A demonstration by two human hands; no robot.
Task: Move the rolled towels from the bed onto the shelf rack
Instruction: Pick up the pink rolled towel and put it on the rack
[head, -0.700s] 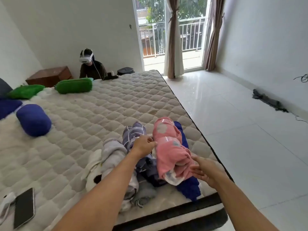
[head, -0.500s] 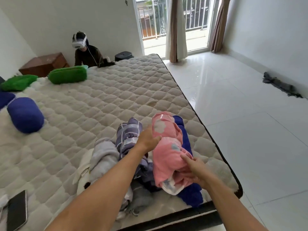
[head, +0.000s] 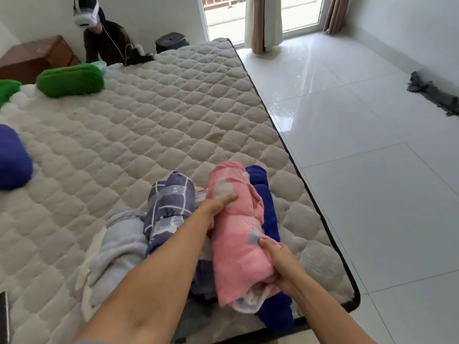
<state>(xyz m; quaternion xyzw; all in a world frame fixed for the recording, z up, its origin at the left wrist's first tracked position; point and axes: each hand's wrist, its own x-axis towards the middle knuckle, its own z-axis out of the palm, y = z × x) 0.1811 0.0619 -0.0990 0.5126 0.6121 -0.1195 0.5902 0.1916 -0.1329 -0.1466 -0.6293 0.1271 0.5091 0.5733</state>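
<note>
Several rolled towels lie bunched at the near right corner of the quilted bed [head: 154, 125]. A pink rolled towel [head: 236, 234] sits on top, over a dark blue one [head: 268, 212]. My left hand [head: 216, 209] grips the pink roll's left side, thumb across its top. At the roll's near end my right hand [head: 280, 264] clamps it from the right. Left of it lie a blue-checked roll [head: 171, 202] and a pale grey roll [head: 119, 242]. No shelf rack is in view.
A seated person wearing a headset [head: 99, 33] is at the bed's far end beside a brown box [head: 32, 58]. Green cushions [head: 69, 80] and a blue bolster [head: 12, 157] lie on the left. White tile floor [head: 360, 145] spreads right, with a dark rag [head: 432, 93].
Both hands have closed in on the pink roll: the right hand moved from just beside it to clamping its near end. My view has tipped downward and drawn closer.
</note>
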